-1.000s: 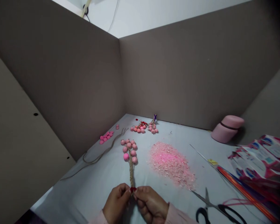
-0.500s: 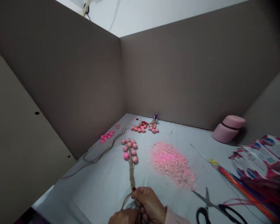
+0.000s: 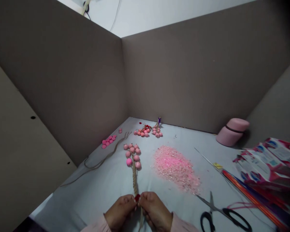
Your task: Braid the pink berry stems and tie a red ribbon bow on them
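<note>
Both hands, left hand (image 3: 119, 212) and right hand (image 3: 156, 212), pinch the braided cord (image 3: 134, 180) with fingers pressed together. Pink beads (image 3: 132, 154) sit beyond the fingers; scissors (image 3: 223, 214) lie to their right.

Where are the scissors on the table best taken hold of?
By the black handle loops, from the near side: the scissors lie flat, loops toward the person, blades pointing away at the pink heap. The right hand, now pinching the braided cord, is nearest.
</note>
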